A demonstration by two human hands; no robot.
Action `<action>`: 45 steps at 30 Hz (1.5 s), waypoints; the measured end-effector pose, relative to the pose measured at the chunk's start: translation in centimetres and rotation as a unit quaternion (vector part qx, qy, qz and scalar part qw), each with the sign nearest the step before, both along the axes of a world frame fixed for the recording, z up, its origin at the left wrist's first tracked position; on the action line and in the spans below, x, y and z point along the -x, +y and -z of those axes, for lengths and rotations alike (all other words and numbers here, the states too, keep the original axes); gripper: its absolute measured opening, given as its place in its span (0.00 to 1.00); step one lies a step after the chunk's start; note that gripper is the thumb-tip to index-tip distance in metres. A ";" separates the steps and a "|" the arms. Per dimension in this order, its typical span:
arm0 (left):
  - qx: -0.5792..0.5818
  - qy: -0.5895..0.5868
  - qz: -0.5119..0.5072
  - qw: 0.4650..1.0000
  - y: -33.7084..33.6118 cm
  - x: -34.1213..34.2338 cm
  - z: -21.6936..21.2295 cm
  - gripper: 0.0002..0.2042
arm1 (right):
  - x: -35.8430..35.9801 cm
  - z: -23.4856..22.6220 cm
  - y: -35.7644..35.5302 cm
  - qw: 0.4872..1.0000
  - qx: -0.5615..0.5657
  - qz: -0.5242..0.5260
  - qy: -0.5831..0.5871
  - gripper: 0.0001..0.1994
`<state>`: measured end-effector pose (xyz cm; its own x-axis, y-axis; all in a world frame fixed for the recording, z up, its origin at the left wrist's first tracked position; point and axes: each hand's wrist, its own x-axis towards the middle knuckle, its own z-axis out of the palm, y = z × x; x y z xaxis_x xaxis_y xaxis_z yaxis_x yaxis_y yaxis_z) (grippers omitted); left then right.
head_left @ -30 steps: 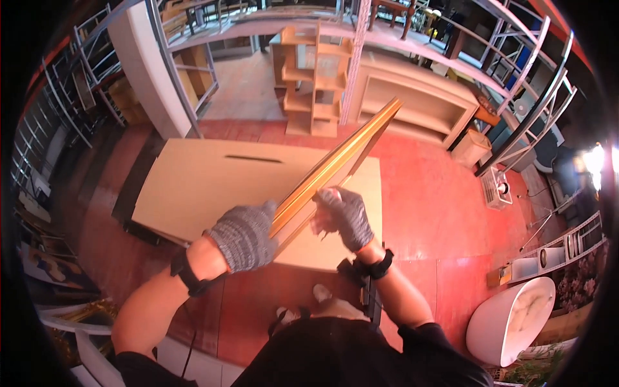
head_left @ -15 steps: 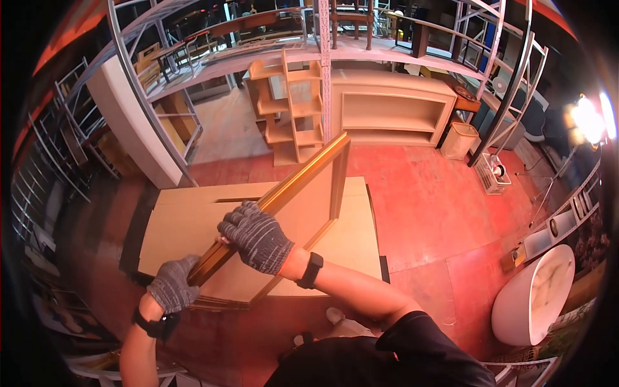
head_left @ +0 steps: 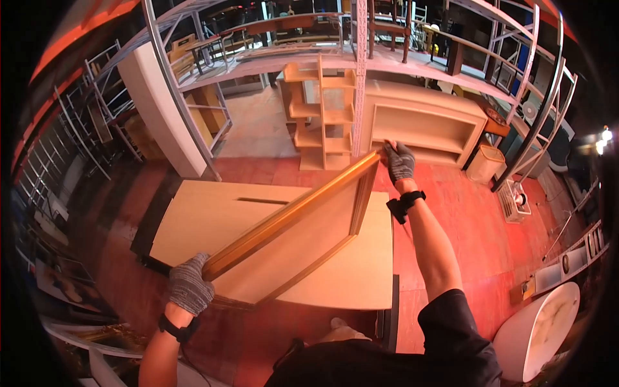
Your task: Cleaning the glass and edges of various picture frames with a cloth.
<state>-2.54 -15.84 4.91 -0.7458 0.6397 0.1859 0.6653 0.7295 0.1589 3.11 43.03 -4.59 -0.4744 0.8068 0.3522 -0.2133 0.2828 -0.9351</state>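
Containers: 1 beige bin (head_left: 485, 164) by the cabinet (head_left: 429, 100), contents couldn't be made out. 1 white crate (head_left: 514, 211) nr bin, w/ a small white round thing (head_left: 521, 199) at its top; in or on, couldn't tell. Rack (head_left: 264, 72) carried a jumble of wooden furniture, too crowded to count.

Count: 1 gold frame (head_left: 287, 216), 1 low table (head_left: 193, 222), 1 stepped shelf unit (head_left: 320, 113), 2 gloved hands, 2 dark wrist straps. Frame was tilted above the table, long gold edge running from lower L to upper R. L hand (head_left: 191, 284) gripped its lower L corner. R hand (head_left: 398, 161), arm stretched, was at the upper R corner; gripping or only touching, couldn't tell. Table stood on red floor (head_left: 445, 258).
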 end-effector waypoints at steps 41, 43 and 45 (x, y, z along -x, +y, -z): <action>-0.552 -0.268 -0.008 0.790 7.1 -2.5 4.5 0.27 | 3.8 -14.6 -33.7 0.834 -0.514 -0.158 0.126 0.06; -0.543 -0.267 0.007 0.796 7.0 -2.4 3.8 0.23 | 2.9 -14.8 -34.6 0.856 -0.472 -0.182 0.108 0.06; -0.551 -0.192 -0.003 0.812 7.5 -1.9 3.1 0.17 | 1.5 -14.9 -35.9 0.821 -0.511 -0.218 0.133 0.09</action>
<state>-0.65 -8.39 1.83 -0.8869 0.2381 0.3959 0.4091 0.0069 0.9124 1.56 7.15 10.35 -0.4367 -0.2002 0.8770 -0.6600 0.7338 -0.1611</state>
